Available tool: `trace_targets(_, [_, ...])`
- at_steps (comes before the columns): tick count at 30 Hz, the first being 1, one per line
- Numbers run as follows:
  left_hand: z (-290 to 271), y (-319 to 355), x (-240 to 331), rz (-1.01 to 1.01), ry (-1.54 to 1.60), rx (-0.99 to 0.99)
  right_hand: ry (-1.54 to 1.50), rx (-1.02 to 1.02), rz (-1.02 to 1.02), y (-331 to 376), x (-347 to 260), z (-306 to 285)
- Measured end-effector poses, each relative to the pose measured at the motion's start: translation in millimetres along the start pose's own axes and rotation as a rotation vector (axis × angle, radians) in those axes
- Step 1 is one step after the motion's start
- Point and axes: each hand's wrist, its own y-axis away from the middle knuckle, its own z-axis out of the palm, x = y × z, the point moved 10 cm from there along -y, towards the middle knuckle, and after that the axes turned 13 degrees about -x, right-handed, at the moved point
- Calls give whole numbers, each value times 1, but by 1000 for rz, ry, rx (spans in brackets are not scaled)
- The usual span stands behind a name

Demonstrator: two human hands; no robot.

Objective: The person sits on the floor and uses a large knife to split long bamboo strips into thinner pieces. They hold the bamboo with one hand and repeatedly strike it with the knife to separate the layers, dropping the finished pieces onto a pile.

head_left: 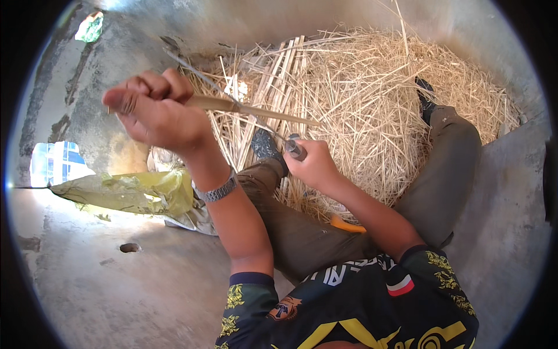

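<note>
1. Head view: the left hand (157, 107) is clenching around a split bamboo strip (218, 103), the fist raised at the left and the strip's free length pointing right, above the shavings.
2. The right hand (314, 166) is grasping the handle of a long-bladed knife (296, 150); its narrow blade is slanting up and leftward, crossing the strip close to midway along its visible length. Whether the edge is biting is too blurred to tell.
3. The strip is probably weighing little, feeling stiff yet springy, with dry, splintery edges that could be splitting along the grain. The safest hold is likely lying at the fist end, well apart from the blade; the thin tip would be flexing more.
4. Beyond the hands, more pale strips (285, 64) are lying in a loose bundle, beside a heap of curled shavings (366, 104) spreading between the legs.
5. Farther out, a yellowish sack (136, 192) is sagging at the left, and an orange object (347, 224) is resting by the thigh.
</note>
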Motion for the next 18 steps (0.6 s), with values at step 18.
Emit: trace_targets(18, [42, 10, 12, 66, 4, -44, -83, -5, 103, -4, 36, -10])
